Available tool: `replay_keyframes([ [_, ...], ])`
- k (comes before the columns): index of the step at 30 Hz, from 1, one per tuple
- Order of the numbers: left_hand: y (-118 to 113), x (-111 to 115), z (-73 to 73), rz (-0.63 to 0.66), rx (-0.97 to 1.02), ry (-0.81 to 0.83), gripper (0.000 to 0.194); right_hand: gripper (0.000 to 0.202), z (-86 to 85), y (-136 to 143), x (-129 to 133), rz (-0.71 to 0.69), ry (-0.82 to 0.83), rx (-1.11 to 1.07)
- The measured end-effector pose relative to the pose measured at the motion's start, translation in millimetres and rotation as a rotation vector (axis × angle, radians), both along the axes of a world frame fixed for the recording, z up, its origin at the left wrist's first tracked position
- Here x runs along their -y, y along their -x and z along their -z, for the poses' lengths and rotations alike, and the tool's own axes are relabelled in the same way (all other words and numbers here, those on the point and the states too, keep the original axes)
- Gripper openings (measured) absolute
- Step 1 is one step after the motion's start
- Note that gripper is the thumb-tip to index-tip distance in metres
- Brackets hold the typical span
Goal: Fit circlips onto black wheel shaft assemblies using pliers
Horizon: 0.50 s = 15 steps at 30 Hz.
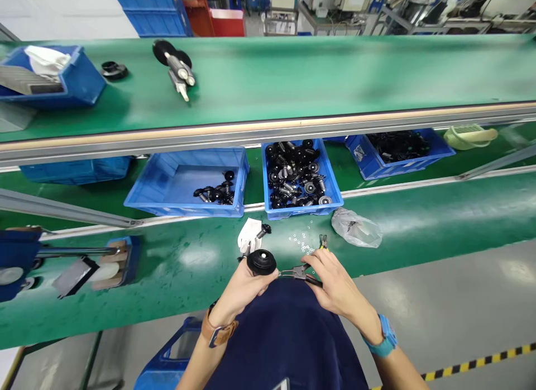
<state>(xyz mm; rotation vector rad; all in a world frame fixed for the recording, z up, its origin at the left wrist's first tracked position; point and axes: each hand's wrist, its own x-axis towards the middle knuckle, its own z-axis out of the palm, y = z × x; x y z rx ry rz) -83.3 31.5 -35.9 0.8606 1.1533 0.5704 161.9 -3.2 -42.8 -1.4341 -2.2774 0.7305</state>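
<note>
My left hand (247,286) is closed around a black part with a round disc top (262,261), held above the near edge of the bench. In my right hand (330,278) is a pair of pliers (299,272) with dark handles and thin tips. The tips point left and reach the fingers of my left hand; whether they grip something there is too small to tell. Small white rings (304,246) lie scattered on the green bench. Beyond my right hand lies a second pair of pliers (324,241). A white glove (250,233) and a small black part (263,231) lie beyond my left hand.
Behind are a blue bin of black parts (268,197) and a blue bin with fewer parts (167,203). A clear plastic bag (358,228) lies right. A raised green shelf (314,77) runs across. A press-like fixture (121,261) stands left, a blue stool (163,367) below.
</note>
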Motion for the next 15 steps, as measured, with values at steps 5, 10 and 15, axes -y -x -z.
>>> replay_keyframes([
  [5, 0.9, 0.7, 0.9, 0.014, -0.013, 0.002, 0.043, 0.038, 1.6, 0.0, 0.6, -0.002, 0.033, 0.006],
  [10, -0.2, -0.6, 1.2, 0.016, -0.011, 0.007, 0.044, 0.038, 1.3, -0.4, 2.3, 0.005, 0.024, 0.022],
  [15, -0.8, -1.2, 0.8, 0.027, -0.012, 0.005, 0.044, 0.037, 2.3, -0.7, 3.9, 0.008, 0.033, 0.027],
])
